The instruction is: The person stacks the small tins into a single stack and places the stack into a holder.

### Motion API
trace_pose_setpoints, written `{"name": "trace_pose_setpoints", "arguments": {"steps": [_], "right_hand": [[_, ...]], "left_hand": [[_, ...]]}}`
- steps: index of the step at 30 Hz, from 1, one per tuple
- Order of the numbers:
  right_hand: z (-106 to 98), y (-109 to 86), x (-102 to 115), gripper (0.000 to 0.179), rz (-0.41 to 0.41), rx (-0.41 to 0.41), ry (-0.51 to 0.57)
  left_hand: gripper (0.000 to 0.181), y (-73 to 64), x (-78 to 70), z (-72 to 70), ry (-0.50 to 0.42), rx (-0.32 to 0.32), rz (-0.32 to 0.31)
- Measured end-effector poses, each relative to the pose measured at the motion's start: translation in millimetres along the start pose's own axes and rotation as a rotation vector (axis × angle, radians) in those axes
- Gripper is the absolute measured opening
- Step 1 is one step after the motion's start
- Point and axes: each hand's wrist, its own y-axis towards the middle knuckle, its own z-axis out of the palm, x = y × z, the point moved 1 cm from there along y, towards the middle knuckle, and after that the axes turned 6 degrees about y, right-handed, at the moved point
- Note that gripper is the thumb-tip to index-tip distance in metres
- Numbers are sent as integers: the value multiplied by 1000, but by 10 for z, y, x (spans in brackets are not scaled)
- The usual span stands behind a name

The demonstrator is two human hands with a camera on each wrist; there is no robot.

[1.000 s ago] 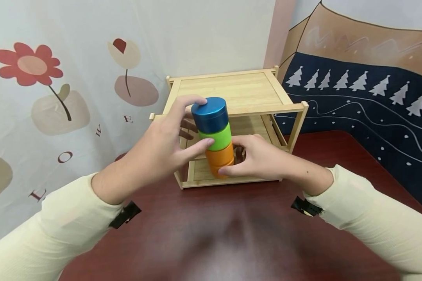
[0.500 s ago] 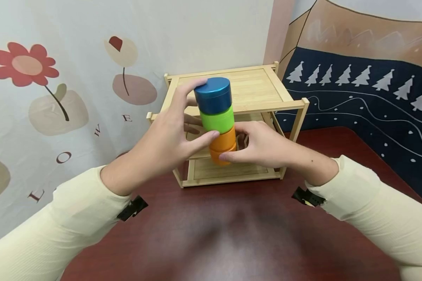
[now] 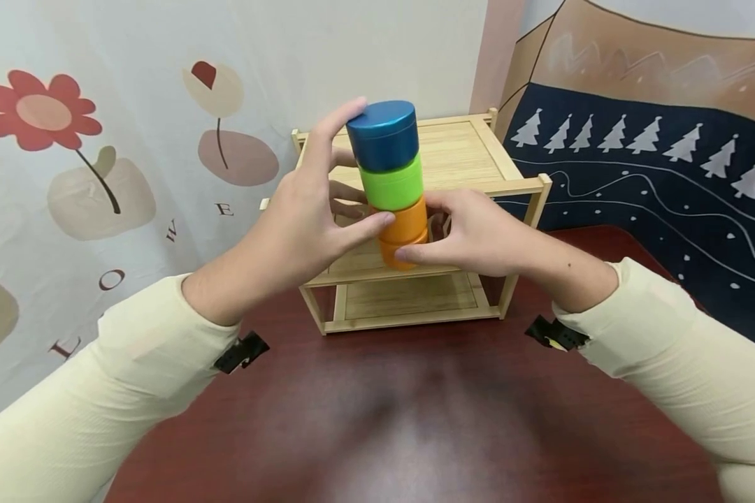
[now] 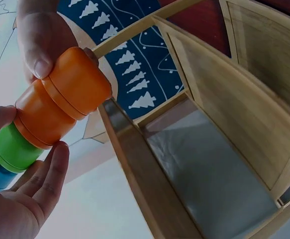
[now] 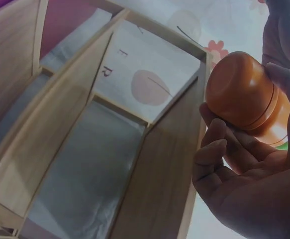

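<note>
Held in the air is a slightly tilted stack of round tins: a blue one (image 3: 385,143) on top, a green one (image 3: 393,183) beneath it, then two orange sections, the upper orange section (image 3: 410,221) and the bottom one (image 4: 80,79). My left hand (image 3: 308,202) grips the stack from the left, index finger at the blue top's edge, thumb on the upper orange section near the green one. From the right, my right hand (image 3: 481,230) holds the orange end, its thumb on the bottom section. The right wrist view shows that section's rounded base (image 5: 229,89); the blue tin is hidden there.
A light wooden tiered rack (image 3: 459,150) stands behind the stack, its upper boards partly covered by the hands and tins. It rests on a dark red glossy table (image 3: 415,405). Printed cloth walls (image 3: 635,175) close off the back and right side.
Both hands have raised the stack upward, from in front of the rack's lower levels to the height of its top board. Their hold on it looks much the same.
</note>
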Motion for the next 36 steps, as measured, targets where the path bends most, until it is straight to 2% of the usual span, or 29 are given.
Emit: {"name": "trace_pose_setpoints", "arguments": {"steps": [9, 15, 23, 29, 36], "right_hand": [[-78, 84, 53, 38, 44, -3, 7], [-133, 151, 78, 39, 21, 2, -15], [-244, 257, 106, 39, 18, -18, -52], [-295, 341, 83, 40, -5, -3, -41], [-355, 413, 48, 42, -19, -15, -41]], "left_hand": [[97, 115, 40, -71, 32, 12, 17], [97, 160, 46, -132, 29, 30, -10], [97, 311, 22, -224, 25, 68, -39], [99, 404, 31, -294, 82, 103, -36], [99, 491, 69, -294, 69, 82, -36]]}}
